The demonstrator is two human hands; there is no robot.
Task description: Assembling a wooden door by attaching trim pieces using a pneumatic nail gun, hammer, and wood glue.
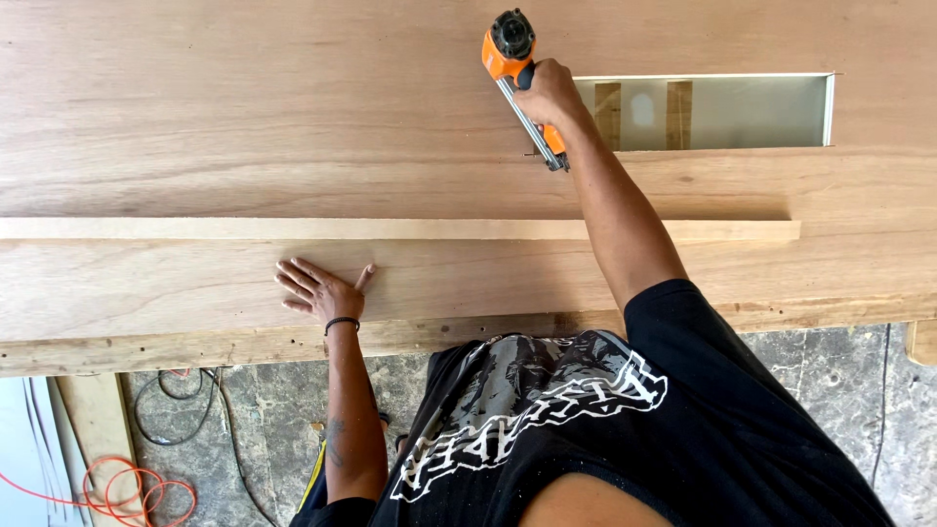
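My right hand (549,93) grips an orange and black nail gun (517,68), its nose pressed to the large plywood panel (244,107) just left of a rectangular opening (712,112) cut in it. My left hand (320,289) lies flat, fingers spread, on the lower wooden board (146,283), a black band on the wrist. A pale wood strip (390,229) runs between the panel and that board.
Below the boards is a mottled grey floor (830,390). An orange cable (127,488) and a black cable (176,420) lie coiled at the lower left, beside a plank (98,420). A wood block (920,342) shows at the right edge.
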